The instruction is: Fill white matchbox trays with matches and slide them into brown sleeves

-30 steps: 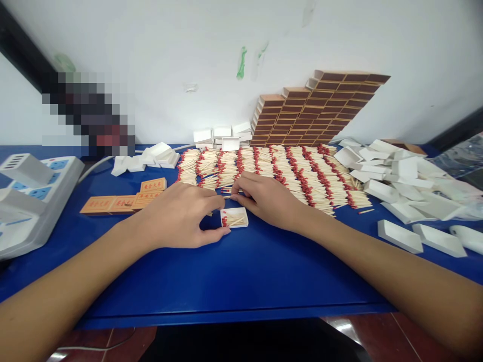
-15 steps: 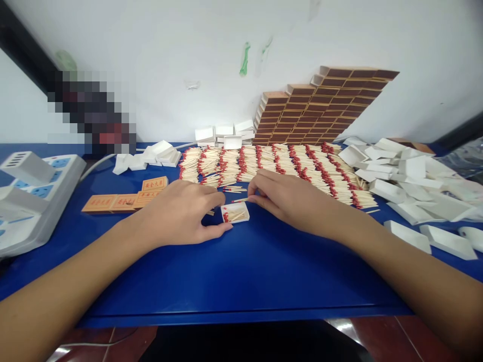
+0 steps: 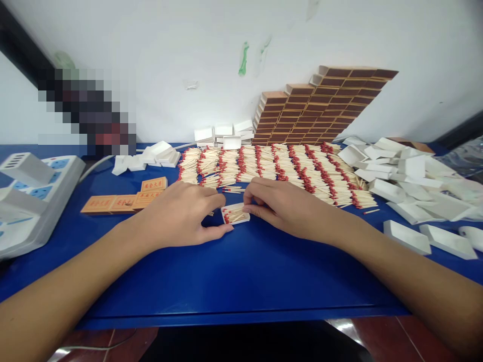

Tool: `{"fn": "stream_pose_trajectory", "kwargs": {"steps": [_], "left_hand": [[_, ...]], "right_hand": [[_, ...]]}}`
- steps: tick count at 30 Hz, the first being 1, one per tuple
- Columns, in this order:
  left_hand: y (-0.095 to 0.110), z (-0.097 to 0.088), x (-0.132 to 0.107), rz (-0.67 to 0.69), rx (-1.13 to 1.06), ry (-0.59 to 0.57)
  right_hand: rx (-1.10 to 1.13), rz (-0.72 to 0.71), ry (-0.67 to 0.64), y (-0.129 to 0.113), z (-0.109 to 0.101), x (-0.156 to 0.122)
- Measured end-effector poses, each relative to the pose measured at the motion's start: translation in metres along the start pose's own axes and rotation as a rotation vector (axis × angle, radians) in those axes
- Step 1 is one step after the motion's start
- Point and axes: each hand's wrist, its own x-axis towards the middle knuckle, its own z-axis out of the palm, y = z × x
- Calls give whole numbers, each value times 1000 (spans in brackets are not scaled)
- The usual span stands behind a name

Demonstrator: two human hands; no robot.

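A small white matchbox tray (image 3: 246, 218) lies on the blue table, with several red-tipped matches (image 3: 234, 215) inside. My left hand (image 3: 188, 213) is around its left end, thumb at the near edge and forefinger at the far corner, holding it. At the tray's right end, my right hand (image 3: 281, 206) has its thumb and forefinger pinched on a match, which the fingertips mostly cover. Beyond both hands spread rows of loose matches (image 3: 264, 163), with a few strays just behind the tray.
Brown matchboxes (image 3: 317, 108) are stacked against the wall. White trays (image 3: 407, 171) are heaped at right, with more (image 3: 162, 152) at back left. Orange matchboxes (image 3: 113, 203) lie beside my left forearm. A power strip (image 3: 68, 186) with plugged-in adapters occupies the left side.
My right hand has moved slightly left and down, bringing the match from above the tray's far edge into its right end. The left hand stays at the tray.
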Motion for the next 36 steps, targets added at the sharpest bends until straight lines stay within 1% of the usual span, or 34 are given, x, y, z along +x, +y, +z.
{"fn": "stream_pose_trajectory", "kwargs": {"steps": [5,11,16,21,28,36], "left_hand": [[1,0,0,5,-8,-7],[1,1,2,13,-5,21],[1,1,1,29,19,34],[1,1,-1,43,31,42],[3,-1,0,30,43,17],[3,-1,0,43,36,37]], "right_hand": [[18,18,-23,-2,5,1],[29,-36,53,-3,8,0],[55,-20,80,-7,9,0],[-34,-39,110,-9,10,0],[-51,-56,43,-11,6,-1],[-48,-67,63,-12,7,-2]]}}
